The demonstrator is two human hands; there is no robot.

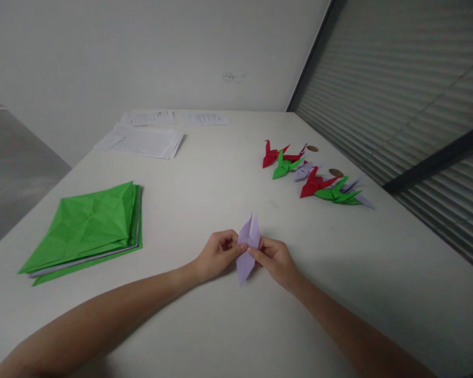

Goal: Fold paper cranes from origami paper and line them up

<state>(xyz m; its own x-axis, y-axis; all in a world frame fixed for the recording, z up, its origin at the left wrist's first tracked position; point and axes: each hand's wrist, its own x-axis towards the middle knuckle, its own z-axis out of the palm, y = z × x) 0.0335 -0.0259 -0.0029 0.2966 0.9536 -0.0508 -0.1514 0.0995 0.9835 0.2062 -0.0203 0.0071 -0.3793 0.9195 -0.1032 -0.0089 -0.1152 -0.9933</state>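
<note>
My left forearm [122, 311] and right forearm [341, 325] are bare as far as they show, smooth in outline, broad near the lower edge of view and tapering to slim wrists [193, 271]. My left grip [216, 256] and right grip [278, 262] are bare too, with slender fingers [225, 234] and rounded thumbs [260, 258] (the nails are too small to judge).

On the tabletop [205, 184], the paper stack [90, 218] lies left of the folded paper [245, 266], documents [142, 140] behind the paper stack, and paper birds [312, 186] farther back at right.
</note>
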